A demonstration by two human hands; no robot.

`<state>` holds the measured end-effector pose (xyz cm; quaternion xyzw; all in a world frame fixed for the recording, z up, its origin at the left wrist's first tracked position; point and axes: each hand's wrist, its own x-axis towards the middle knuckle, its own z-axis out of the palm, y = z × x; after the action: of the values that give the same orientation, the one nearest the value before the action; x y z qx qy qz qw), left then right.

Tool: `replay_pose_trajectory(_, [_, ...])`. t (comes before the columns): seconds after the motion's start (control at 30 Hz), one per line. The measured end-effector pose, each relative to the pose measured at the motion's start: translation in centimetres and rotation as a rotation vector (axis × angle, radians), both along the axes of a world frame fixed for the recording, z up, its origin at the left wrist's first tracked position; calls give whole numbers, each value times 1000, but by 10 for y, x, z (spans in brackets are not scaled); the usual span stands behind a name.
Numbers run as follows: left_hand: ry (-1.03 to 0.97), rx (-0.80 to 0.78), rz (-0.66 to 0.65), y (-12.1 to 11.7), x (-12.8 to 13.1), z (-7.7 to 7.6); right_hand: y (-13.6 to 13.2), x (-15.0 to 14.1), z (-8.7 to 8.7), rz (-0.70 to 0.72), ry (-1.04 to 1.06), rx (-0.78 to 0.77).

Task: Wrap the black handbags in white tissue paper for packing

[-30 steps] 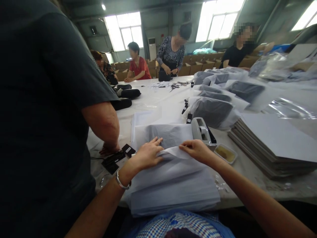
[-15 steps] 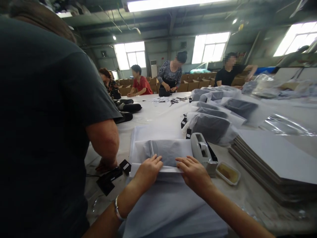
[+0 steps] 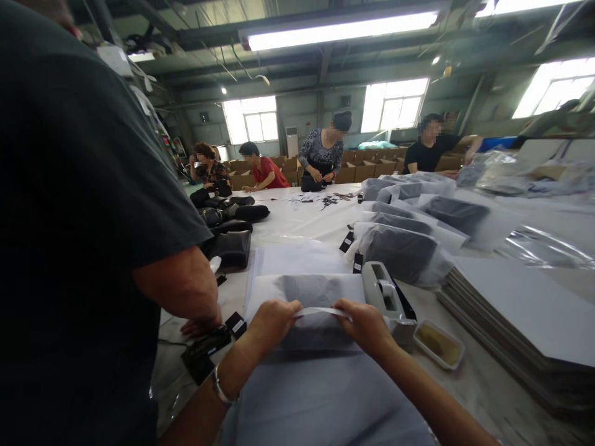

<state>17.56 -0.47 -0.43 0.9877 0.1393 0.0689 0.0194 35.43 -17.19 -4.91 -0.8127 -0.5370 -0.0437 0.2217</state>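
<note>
Between my two hands, a sheet of thin white tissue paper is raised along one edge and stretched into a narrow fold. My left hand is closed in a pinch on the left end of this edge. The right end sits in the closed fingers of my right hand. Under the paper a dark item shows through, its kind hidden by the wrapping. Just right of it stands a grey tape dispenser. More white paper lies nearest to me.
A co-worker's arm reaches in on the left, near black tags. Black bags lie beyond. On the right are a small dish, a stack of white boards and several paper-wrapped dark items. Other people work across the table.
My fingers lay flatter on the wrapped item before; now both hands pinch the paper's edge and hold it raised. The view has tilted up slightly, and more black bags show on the left.
</note>
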Motion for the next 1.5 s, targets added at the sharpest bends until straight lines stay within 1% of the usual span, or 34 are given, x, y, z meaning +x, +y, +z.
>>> replay_pose_trajectory(0.13, [-28, -6, 48, 8, 5, -3, 5, 1, -1, -48, -59, -7])
replay_pose_trajectory(0.37, [-78, -35, 91, 16, 12, -9, 13, 5, -6, -75, -62, 15])
replay_pose_trajectory(0.6, [-154, -23, 117, 11, 13, -13, 17, 4, -4, -89, -55, 20])
replay_pose_trajectory(0.8, [-224, 43, 124, 8, 19, -18, 20, 3, 2, -106, -60, 3])
replay_pose_trajectory(0.87, [-302, 84, 143, 3, 19, -21, 20, 3, 3, -111, -64, 2])
replay_pose_trajectory(0.93, [-412, 119, 136, -7, 19, -26, 20, 4, 2, -112, -70, 3])
replay_pose_trajectory(1.0, [-453, 111, 78, -18, 20, -36, 21, 5, -1, -115, -77, 5])
replay_pose_trajectory(1.07, [-389, 65, 27, -29, 21, -48, 23, 8, -2, -128, -85, 6])
replay_pose_trajectory(1.1, [-346, 45, 22, -33, 22, -54, 24, 9, -3, -138, -91, 6])
replay_pose_trajectory(1.2, [-260, 18, 59, -38, 25, -65, 25, 16, -1, -171, -113, 8])
replay_pose_trajectory(1.27, [-229, 11, 74, -38, 26, -67, 16, 24, 2, -176, -158, 60])
replay_pose_trajectory(1.37, [-187, -10, 84, -36, 26, -63, -14, 42, 2, -207, -232, 234])
replay_pose_trajectory(1.43, [-155, -23, 90, -35, 26, -61, -41, 57, -2, -275, -228, 318])
replay_pose_trajectory(1.5, [-135, -23, 99, -35, 26, -60, -67, 70, -11, -377, -169, 329])
